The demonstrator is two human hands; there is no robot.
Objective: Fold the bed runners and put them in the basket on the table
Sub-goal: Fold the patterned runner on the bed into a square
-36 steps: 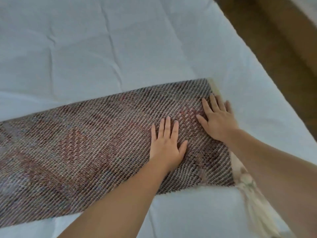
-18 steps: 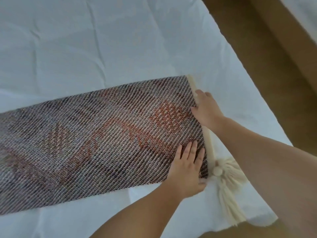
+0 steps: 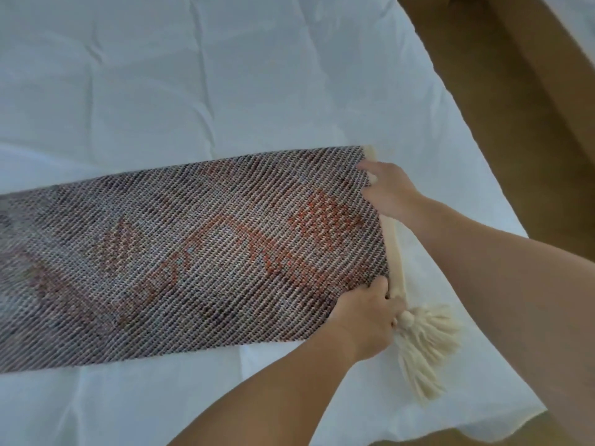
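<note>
Fingers of left grip (image 3: 363, 320) and right grip (image 3: 391, 194) curl around end hem of bed runner (image 3: 193, 252), where uneven lifting may skew fold.

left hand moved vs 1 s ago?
Yes. The left hand slid rightward across the runner to its end edge and now grips the near corner by the tassel.

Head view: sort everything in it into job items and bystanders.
Job: bed runner, its cream tassel, left hand gripping the near corner, right hand gripping the far corner.
Bystanders: white sheet, brown floor.
</note>
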